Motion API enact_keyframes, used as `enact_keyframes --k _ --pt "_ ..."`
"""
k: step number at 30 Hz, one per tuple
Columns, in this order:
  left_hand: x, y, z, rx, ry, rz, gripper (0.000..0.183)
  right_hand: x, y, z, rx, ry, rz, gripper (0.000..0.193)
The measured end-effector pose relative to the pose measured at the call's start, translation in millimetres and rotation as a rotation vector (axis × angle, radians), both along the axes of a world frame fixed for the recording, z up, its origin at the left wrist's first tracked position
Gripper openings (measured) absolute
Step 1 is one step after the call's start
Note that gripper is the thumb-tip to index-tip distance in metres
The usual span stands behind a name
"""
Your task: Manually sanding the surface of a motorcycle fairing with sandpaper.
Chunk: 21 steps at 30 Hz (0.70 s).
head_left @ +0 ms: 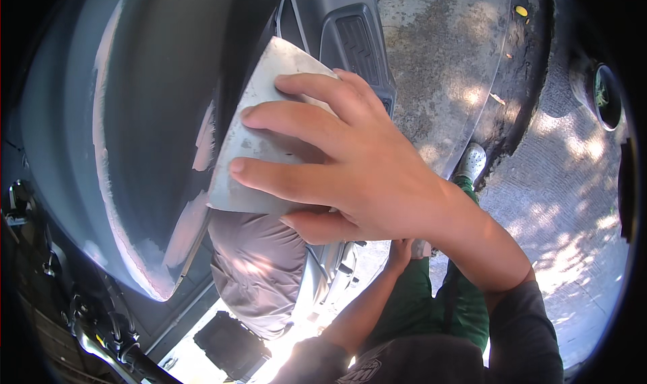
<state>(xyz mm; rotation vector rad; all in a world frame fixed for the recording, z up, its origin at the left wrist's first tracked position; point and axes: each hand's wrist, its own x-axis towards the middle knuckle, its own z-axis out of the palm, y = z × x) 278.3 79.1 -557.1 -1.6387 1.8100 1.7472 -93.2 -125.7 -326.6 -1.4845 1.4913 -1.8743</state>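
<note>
My right hand (337, 148) has its spread fingers lying across a thin, pale flat spreader (269, 67), the thumb along its lower edge. The spreader's left edge is beside a dark grey curved vehicle panel (155, 101); whether they touch I cannot tell. Along the panel runs a long pink streak of filler (102, 155), with shorter pink patches (185, 229) nearer the spreader. Lower down, my left hand (400, 254) is closed on a small pinkish piece (421, 248), partly hidden behind my right forearm.
Black ribbed plastic trim (357, 40) is beyond the spreader. Below it sits a rounded shape under brown cloth (259, 263), near a black square object (232, 343). Bicycle-like parts (87, 330) stand at lower left. My white clog (474, 160) rests on concrete.
</note>
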Motion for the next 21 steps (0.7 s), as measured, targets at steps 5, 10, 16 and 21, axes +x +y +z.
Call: enact_keyframes --k 5,10,16,21 --pt "-8.6 -1.0 -22.7 -0.124 0.054 -0.144 0.046 9.2 -2.3 8.7 -0.058 -0.095 -0.043 0.062" --pt "-30.4 -0.3 -26.3 -0.056 0.032 -0.086 0.045 17.2 10.2 -2.8 0.036 -0.060 0.001 0.066" --pt "-28.6 1.9 -9.9 0.012 0.000 -0.013 0.044 25.2 4.7 7.8 -0.028 -0.155 -0.061 0.068" --pt "-24.2 -2.3 -2.6 0.055 -0.035 0.054 0.044 45.7 9.3 6.7 0.026 -0.164 -0.065 0.069"
